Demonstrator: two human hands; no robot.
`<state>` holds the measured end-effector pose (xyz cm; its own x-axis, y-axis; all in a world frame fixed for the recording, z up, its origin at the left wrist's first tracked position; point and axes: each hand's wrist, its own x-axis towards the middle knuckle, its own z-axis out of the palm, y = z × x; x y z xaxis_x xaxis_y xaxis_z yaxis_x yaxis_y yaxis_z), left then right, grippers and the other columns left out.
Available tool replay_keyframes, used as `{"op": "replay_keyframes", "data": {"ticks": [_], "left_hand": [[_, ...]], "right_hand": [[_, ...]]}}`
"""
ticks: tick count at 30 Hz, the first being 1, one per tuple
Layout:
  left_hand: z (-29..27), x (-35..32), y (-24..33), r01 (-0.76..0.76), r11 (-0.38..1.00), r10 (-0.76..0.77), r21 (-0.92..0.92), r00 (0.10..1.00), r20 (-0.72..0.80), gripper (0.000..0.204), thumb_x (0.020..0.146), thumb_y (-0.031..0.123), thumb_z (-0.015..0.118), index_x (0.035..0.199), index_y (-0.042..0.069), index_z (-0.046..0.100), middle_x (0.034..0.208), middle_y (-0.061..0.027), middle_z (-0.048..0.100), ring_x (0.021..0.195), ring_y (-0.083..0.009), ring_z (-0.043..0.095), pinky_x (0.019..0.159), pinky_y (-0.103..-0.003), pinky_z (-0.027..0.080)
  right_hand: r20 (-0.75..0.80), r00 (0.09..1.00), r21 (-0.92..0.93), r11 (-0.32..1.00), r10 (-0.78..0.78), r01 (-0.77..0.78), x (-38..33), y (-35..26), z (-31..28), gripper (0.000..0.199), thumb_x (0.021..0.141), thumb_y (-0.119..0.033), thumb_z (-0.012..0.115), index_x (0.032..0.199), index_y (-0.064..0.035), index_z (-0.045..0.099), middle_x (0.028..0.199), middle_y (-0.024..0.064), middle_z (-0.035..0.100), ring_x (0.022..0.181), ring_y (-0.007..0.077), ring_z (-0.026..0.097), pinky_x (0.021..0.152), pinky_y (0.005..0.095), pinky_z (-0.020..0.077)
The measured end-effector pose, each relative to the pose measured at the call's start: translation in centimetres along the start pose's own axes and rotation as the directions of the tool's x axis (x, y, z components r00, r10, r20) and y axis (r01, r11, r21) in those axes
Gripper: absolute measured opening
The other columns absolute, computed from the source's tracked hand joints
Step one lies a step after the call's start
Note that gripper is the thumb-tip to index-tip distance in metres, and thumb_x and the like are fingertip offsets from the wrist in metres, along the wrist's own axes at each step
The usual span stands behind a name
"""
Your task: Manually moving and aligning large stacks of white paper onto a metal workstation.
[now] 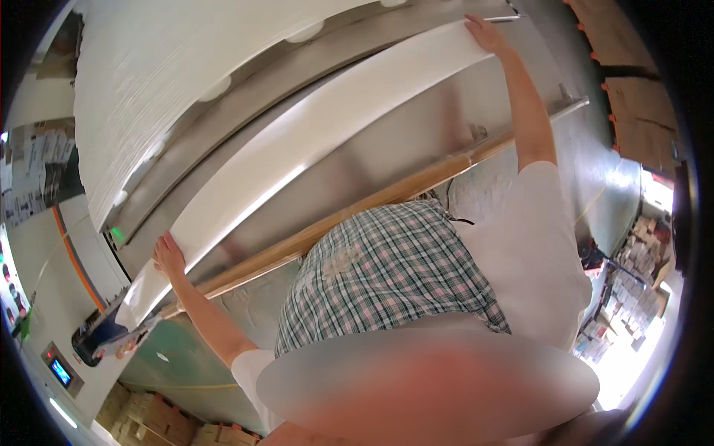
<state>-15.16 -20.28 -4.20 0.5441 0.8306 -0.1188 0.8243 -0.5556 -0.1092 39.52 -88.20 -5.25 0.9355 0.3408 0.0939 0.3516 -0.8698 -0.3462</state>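
A long, smooth white band of sheet material point(320, 126) lies across the metal worktable point(297, 189), from near left to far right; whether it is folded flat or rolled I cannot tell. My left hand point(169, 256) is closed on it near its left end, fingers over the far edge. With the right arm stretched out, my right hand point(485, 34) grips its far right end. Beyond the band runs a metal bar point(245, 123), and behind that hangs a broad, wrinkled white sheet point(178, 82).
A wooden strip point(357, 202) edges the table close to my checked apron point(387, 267). At the left stand a pale machine housing with a small lit screen point(59, 369) and a dark cylindrical thing point(88, 343). Cardboard boxes point(636, 111) are stacked at the right, more point(160, 416) at lower left.
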Motion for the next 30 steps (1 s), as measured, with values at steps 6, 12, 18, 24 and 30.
{"op": "replay_keyframes", "data": {"ticks": [6,12,18,24,30], "left_hand": [[0.8,1.8,-9.0,0.019,0.973,-0.052,0.229,0.989,0.138,0.042,0.09,0.037,0.031,0.116,0.01,0.05,0.12,-0.0143,0.048,0.11,-0.0325,0.044,0.09,-0.044,0.035],[-4.2,-3.4,16.0,-0.502,0.495,0.829,-0.709,0.517,0.213,0.036,0.078,0.027,0.062,0.107,0.005,0.057,0.108,-0.0107,0.057,0.098,-0.0242,0.056,0.085,-0.033,0.043],[-4.2,-6.7,27.3,-0.539,0.504,0.85,-0.675,0.174,0.497,0.065,0.06,0.045,0.071,0.104,0.001,0.051,0.106,-0.0158,0.053,0.097,-0.0279,0.051,0.081,-0.036,0.042],[-4.8,-7.6,27.8,-0.455,0.559,0.816,-0.693,0.153,0.558,0.069,0.057,0.044,0.072,0.104,-0.001,0.049,0.103,-0.0167,0.053,0.096,-0.0288,0.051,0.081,-0.035,0.042],[-4.1,-8.0,26.5,-0.552,0.465,0.882,-0.692,0.224,0.414,0.073,0.057,0.046,0.07,0.109,0.0,0.046,0.104,-0.0178,0.053,0.097,-0.0298,0.05,0.083,-0.037,0.041]], "right_hand": [[0.701,0.709,0.242,0.961,-0.076,-0.137,-4.8,-9.8,-2.2,0.031,0.079,-0.02,0.061,0.109,-0.0129,0.057,0.094,0.0014,0.058,0.081,0.0104,0.05,0.071,0.0249,0.0421],[0.877,0.453,0.236,0.965,-0.161,-0.112,-11.7,-19.6,0.4,0.035,0.072,-0.018,0.066,0.104,-0.0097,0.058,0.098,0.0038,0.058,0.085,0.0161,0.051,0.075,0.0296,0.0415],[0.882,0.237,0.359,0.907,-0.406,0.218,-9.6,-25.2,3.5,0.039,0.074,-0.032,0.064,0.105,-0.0093,0.057,0.114,0.0095,0.053,0.104,0.0235,0.049,0.089,0.0345,0.0373],[0.817,0.22,0.559,0.826,-0.534,-0.07,-10.7,-28.5,8.0,0.041,0.087,-0.037,0.046,0.111,-0.0051,0.054,0.112,0.0107,0.053,0.102,0.0245,0.05,0.089,0.0339,0.0375],[0.942,0.142,0.297,0.953,-0.303,0.066,-9.8,-27.8,7.0,0.047,0.09,-0.043,0.035,0.108,-0.0049,0.055,0.104,0.011,0.057,0.096,0.0235,0.053,0.084,0.032,0.0398]]}}
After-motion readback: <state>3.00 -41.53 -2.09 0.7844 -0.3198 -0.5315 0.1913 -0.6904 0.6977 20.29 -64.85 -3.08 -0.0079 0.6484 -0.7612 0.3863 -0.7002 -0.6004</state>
